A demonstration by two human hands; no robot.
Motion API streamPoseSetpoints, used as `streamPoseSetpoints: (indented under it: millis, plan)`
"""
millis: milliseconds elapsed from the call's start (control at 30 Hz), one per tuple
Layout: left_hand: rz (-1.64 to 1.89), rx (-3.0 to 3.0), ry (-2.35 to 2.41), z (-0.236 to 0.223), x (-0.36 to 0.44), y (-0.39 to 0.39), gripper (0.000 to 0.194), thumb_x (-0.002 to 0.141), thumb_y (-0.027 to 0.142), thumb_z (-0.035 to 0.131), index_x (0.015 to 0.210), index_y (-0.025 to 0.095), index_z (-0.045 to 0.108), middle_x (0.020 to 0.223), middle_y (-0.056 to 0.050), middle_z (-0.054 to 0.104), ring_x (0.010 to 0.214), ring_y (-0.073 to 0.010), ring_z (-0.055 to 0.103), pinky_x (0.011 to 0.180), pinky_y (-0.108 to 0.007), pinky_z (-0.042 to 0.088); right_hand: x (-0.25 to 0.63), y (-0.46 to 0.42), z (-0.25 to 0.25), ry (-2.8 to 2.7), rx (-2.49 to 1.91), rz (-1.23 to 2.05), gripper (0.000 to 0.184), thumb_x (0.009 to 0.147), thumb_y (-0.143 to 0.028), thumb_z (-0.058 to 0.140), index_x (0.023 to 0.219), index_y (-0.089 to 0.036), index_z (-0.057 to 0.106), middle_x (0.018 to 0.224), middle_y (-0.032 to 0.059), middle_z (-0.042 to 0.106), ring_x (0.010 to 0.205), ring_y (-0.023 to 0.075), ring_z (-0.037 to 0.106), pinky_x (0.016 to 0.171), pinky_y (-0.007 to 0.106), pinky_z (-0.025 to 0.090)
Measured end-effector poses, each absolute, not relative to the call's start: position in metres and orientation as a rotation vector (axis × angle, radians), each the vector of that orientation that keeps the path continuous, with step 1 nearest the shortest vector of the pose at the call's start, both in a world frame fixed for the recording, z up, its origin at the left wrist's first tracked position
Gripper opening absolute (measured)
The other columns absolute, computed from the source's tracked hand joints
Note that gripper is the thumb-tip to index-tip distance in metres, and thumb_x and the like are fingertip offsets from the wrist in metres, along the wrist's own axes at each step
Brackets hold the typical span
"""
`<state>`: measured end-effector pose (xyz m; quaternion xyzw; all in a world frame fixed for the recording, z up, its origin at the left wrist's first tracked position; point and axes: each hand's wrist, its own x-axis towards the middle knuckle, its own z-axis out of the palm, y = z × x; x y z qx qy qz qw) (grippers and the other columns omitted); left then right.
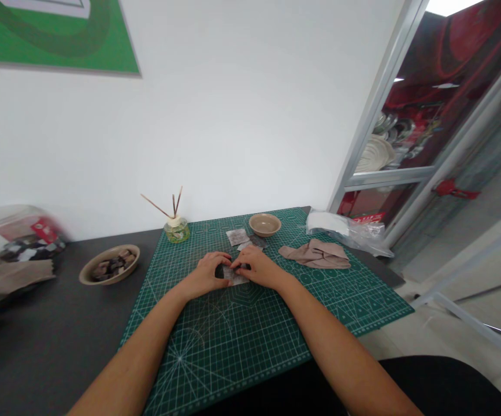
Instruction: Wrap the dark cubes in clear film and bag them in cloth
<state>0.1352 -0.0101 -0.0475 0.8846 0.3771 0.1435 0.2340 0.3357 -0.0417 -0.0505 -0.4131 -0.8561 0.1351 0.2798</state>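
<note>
On the green cutting mat (267,341) lies a small, flat, grey speckled piece (236,279); whether it is cloth or paper I cannot tell. The curved thumb and fingers of my left hand (207,274) grip its left side. From the right, my right hand (258,267) pinches the piece, its fingertips close to those of the left. Part of the piece is hidden by my fingers. Just beyond my hands are more small grey pieces (237,236), some overlapping.
Behind the grey pieces stands a beige bowl (264,225). A crumpled brown cloth (317,254) and a clear plastic bag (349,231) lie right. To the left are a reed diffuser (177,229), a bowl of dark chunks (110,267) and another brown cloth (14,277).
</note>
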Motion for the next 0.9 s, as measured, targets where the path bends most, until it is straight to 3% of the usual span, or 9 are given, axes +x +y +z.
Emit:
streamPoseSetpoints:
  millis: [233,733,900]
  plan:
    - [0.399,2.435,1.014,-0.047,0.134,-0.010,0.035,0.071,0.032,0.071,0.104,0.024,0.062,0.129,-0.005,0.056,0.124,-0.0286,0.046,0.105,-0.047,0.033,0.341,-0.043,-0.048,-2.250,-1.158,0.409,0.009,0.074,-0.009,0.071,0.080,-0.016,0.068,0.081,0.0030,0.067,0.085,0.0178,0.057,0.081,0.031,0.041]
    - [0.389,2.422,1.023,-0.047,0.135,-0.011,0.036,0.069,0.028,0.073,0.103,0.023,0.061,0.130,-0.006,0.055,0.125,-0.0281,0.044,0.107,-0.046,0.031,0.348,-0.045,-0.045,-2.217,-1.183,0.456,0.012,0.074,-0.008,0.070,0.082,-0.017,0.071,0.082,0.0025,0.068,0.087,0.0180,0.057,0.082,0.031,0.041]
    - [0.384,2.420,1.032,-0.046,0.135,-0.011,0.036,0.069,0.027,0.073,0.103,0.023,0.062,0.130,-0.006,0.056,0.125,-0.0278,0.045,0.107,-0.046,0.031,0.349,-0.045,-0.046,-2.295,-1.119,0.444,0.022,0.075,-0.005,0.067,0.091,-0.019,0.071,0.084,0.0017,0.070,0.086,0.0171,0.057,0.084,0.032,0.039]
